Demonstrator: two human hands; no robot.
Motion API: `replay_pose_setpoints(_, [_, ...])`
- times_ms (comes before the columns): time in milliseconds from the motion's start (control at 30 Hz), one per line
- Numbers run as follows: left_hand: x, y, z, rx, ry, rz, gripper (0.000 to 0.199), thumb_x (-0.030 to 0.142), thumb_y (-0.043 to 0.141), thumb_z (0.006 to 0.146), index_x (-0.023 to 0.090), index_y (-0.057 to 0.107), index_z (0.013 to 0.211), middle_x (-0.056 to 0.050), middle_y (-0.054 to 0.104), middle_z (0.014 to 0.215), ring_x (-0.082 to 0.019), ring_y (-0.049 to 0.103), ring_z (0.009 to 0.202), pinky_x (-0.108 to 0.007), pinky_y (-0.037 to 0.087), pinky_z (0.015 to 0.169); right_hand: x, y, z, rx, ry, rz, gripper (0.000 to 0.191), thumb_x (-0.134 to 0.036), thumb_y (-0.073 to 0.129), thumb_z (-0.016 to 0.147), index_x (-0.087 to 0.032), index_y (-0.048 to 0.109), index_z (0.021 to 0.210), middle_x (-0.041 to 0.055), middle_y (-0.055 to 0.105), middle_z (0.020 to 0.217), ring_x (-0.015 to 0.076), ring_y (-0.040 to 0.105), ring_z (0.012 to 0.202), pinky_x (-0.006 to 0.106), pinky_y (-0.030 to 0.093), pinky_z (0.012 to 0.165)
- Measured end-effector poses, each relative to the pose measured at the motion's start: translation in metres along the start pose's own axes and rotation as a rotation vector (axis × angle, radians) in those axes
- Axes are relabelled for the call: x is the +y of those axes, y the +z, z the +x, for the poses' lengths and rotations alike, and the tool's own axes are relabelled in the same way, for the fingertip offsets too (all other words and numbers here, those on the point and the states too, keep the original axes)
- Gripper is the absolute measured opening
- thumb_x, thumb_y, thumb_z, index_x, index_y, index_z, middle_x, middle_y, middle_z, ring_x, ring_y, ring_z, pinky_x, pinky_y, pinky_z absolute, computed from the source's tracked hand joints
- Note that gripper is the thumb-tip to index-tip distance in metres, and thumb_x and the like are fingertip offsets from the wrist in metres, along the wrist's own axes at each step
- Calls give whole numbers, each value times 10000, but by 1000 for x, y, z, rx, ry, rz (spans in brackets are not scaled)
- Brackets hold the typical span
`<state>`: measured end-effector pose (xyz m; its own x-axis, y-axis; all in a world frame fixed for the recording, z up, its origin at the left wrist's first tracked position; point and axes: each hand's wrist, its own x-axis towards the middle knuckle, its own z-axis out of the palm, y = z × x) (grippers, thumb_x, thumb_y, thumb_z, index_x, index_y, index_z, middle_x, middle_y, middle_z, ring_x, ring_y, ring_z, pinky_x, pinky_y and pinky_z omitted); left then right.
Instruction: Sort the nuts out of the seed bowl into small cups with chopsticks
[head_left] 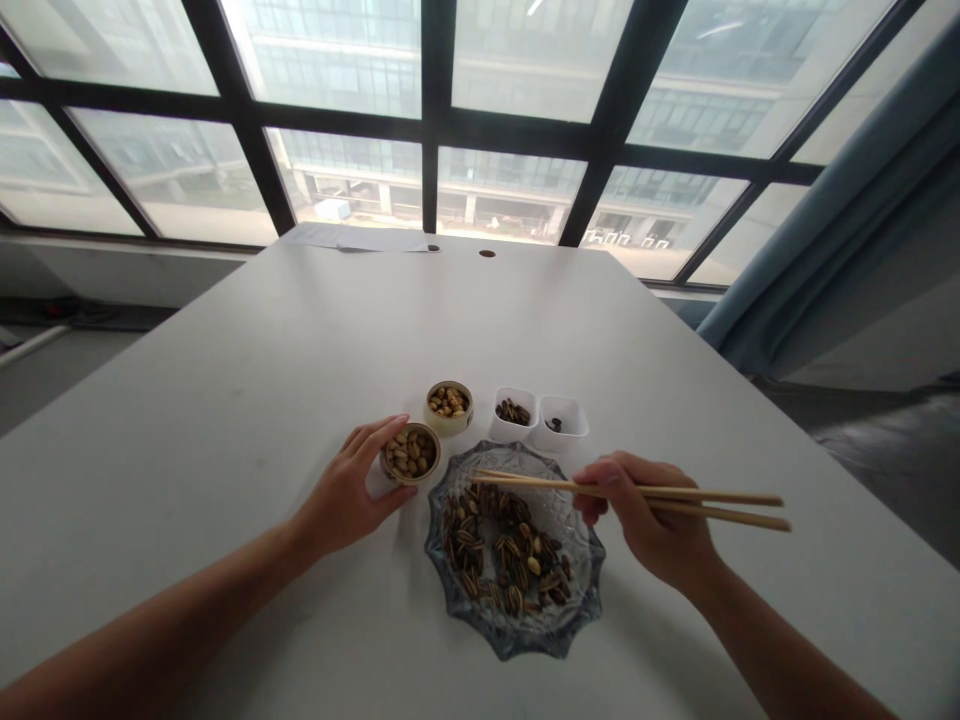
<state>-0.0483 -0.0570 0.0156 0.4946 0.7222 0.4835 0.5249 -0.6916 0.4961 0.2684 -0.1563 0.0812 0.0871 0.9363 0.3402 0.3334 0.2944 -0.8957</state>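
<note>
My left hand (349, 490) is closed around the side of a small round bowl (386, 468) of pistachios (411, 453), which stands on the table. In my right hand (656, 515) is a pair of wooden chopsticks (712, 503), their tips together over the back left part of a scalloped glass bowl (517, 640). Nothing shows between the tips. Striped sunflower seeds (469, 545) lie in the glass bowl, with a few paler nuts (534, 565) among them.
Behind the glass bowl stand a round bowl (450, 425) of peanuts, a white square cup (514, 430) with sunflower seeds, and another white cup (564, 432) holding a few dark seeds. Papers (360, 238) lie at the white table's (262, 380) far edge. A blue curtain (832, 230) hangs at right.
</note>
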Motion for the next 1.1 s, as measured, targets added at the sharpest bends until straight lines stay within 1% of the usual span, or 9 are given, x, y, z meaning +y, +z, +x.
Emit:
replay_pose_setpoints(100, [0,0,0,0,-10,3,661,315,700,857,246,430,1457,-129,583,1403,-294,556,1303,-488,486,1101,-6,5,-1,-153,-59,-121,379,-381,597,971,-167,706,678,49,687,558,142,633,457,220,494,440])
replay_pose_setpoints(200, [-1,-1,1,2,-19,4,652,325,696,858,242,438,1451,-133,587,1397,-296,560,1300,-486,490,1097,-13,9,-3,-292,-124,-163,374,-320,555,985,-168,671,663,29,661,527,121,607,435,207,458,440])
replay_pose_setpoints(300, [-1,-1,1,-3,-29,2,651,335,694,857,242,439,1449,-138,585,1401,-302,559,1302,-494,487,1098,-19,5,-3,-410,-119,-152,385,-304,532,990,-170,654,651,20,647,506,110,589,410,203,444,433])
replay_pose_setpoints(400, [0,-1,1,-6,-39,-2,650,341,693,856,241,439,1447,-141,579,1407,-303,558,1302,-499,481,1103,-22,-6,0,-482,-74,-149,432,-331,521,999,-171,653,620,25,643,492,113,593,404,202,452,427])
replay_pose_setpoints(467, [0,-1,0,-7,-46,-4,647,342,689,858,240,441,1446,-141,583,1401,-301,561,1297,-497,482,1102,-23,-14,3,-480,-45,-136,461,-367,511,1006,-173,660,615,33,650,493,126,610,411,206,470,425])
replay_pose_setpoints(600, [-1,0,0,-5,-53,-5,654,341,693,849,242,444,1447,-140,590,1392,-305,562,1297,-497,483,1098,-25,-27,7,-323,-20,-76,482,-458,512,1002,-182,690,648,37,659,485,145,617,389,216,496,395])
replay_pose_setpoints(667, [-2,0,0,0,-45,-5,660,342,698,846,241,443,1446,-140,589,1393,-305,560,1298,-494,485,1097,-25,-31,8,-288,-39,-114,465,-448,543,989,-182,699,642,36,660,486,139,608,382,213,487,390])
replay_pose_setpoints(867, [-3,1,0,0,-48,-4,649,350,696,852,233,448,1439,-144,589,1390,-300,566,1292,-485,486,1097,-29,-27,7,-347,-129,-273,344,-343,649,927,-185,715,629,20,652,485,109,572,393,199,432,421])
replay_pose_setpoints(1100, [-3,0,0,-10,-73,-13,657,359,697,845,239,449,1442,-141,587,1397,-306,566,1292,-499,478,1103,-34,-21,8,-437,-182,-315,311,-345,620,943,-184,734,702,33,663,531,116,567,430,212,422,448])
